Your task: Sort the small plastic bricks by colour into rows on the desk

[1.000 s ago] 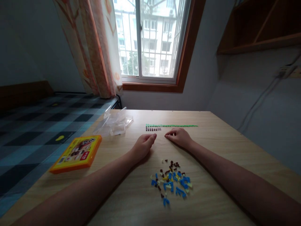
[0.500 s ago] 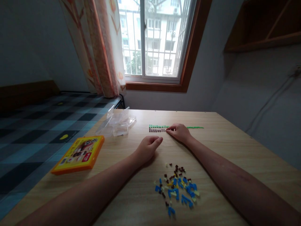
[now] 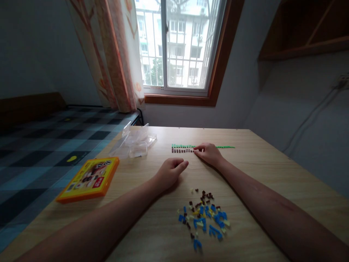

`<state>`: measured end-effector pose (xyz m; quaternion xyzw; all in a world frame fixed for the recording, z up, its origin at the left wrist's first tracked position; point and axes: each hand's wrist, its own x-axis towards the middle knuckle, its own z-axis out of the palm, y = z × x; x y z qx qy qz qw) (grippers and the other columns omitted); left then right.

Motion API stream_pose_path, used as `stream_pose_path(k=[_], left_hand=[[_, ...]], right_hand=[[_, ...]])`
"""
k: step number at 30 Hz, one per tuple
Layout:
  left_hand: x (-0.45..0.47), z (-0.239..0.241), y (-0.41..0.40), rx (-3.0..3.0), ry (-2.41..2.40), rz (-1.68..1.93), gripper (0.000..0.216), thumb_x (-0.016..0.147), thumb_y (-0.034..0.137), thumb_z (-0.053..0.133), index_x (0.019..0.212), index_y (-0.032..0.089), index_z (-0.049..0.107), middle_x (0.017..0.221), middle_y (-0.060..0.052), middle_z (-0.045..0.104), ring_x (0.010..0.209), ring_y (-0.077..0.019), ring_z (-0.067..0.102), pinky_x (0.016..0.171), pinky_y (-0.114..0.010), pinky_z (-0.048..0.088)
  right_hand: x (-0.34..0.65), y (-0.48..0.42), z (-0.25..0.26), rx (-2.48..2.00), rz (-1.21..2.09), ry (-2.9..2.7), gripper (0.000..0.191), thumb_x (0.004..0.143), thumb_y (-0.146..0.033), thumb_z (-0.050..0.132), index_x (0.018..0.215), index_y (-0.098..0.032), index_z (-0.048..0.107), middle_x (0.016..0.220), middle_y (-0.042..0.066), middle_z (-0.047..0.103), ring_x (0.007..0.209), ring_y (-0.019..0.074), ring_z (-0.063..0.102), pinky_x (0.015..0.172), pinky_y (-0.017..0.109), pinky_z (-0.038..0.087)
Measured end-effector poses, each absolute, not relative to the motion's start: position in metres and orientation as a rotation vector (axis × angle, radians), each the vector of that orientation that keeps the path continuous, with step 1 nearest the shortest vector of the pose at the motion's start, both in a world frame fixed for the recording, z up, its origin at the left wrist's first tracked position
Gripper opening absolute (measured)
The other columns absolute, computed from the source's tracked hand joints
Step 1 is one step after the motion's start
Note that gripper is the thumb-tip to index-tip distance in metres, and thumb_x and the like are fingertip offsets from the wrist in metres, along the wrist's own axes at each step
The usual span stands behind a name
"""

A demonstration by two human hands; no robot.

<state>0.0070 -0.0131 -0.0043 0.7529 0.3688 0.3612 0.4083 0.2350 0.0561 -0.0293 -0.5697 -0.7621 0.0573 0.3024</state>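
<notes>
At the end of a row of small brown bricks (image 3: 180,150), my right hand (image 3: 209,153) is pinched at the fingertips on a small brown brick, mostly covered by the fingers. Just behind runs a longer row of green bricks (image 3: 225,147), partly hidden by that hand. My left hand (image 3: 172,171) rests on the table nearer to me, fingers curled and thumb against them; whatever is inside is hidden. Between my forearms lies a loose pile of blue bricks (image 3: 215,232), brown bricks (image 3: 204,194) and pale yellow pieces.
A yellow-orange box (image 3: 88,180) with a printed lid lies at the table's left edge. Behind it are clear plastic trays (image 3: 137,143). The wooden table (image 3: 261,160) reaches toward the window wall, and a bed with a checked cover (image 3: 35,156) is on the left.
My right hand has shifted very slightly right along the brown row. A brown piece now shows at its fingertips. My left hand stays put, and the view has moved a little.
</notes>
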Motion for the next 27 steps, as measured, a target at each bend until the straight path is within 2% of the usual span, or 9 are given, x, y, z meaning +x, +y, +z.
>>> stream_pose_path(k=[6, 27], left_hand=[[0.0073, -0.0042, -0.0126, 1.947, 0.95, 0.888, 0.046, 0.083, 0.05, 0.051, 0.054, 0.02, 0.032, 0.055, 0.006, 0.027, 0.056, -0.0102, 0.031, 0.056, -0.026, 0.026], [0.0084, -0.0051, -0.0117, 2.027, 0.984, 0.878, 0.046, 0.084, 0.048, 0.05, 0.053, 0.02, 0.03, 0.054, 0.007, 0.026, 0.055, -0.0101, 0.029, 0.056, -0.026, 0.023]], right_hand=[[0.2339, 0.0563, -0.0279, -1.558, 0.161, -2.021, 0.021, 0.082, -0.038, 0.063, 0.089, -0.027, 0.08, 0.085, 0.002, 0.076, 0.077, 0.0174, 0.065, 0.07, 0.027, 0.046], [0.231, 0.0555, -0.0254, -1.604, 0.137, -2.014, 0.024, 0.083, -0.041, 0.063, 0.095, -0.027, 0.079, 0.09, 0.002, 0.076, 0.078, 0.0177, 0.066, 0.072, 0.028, 0.047]])
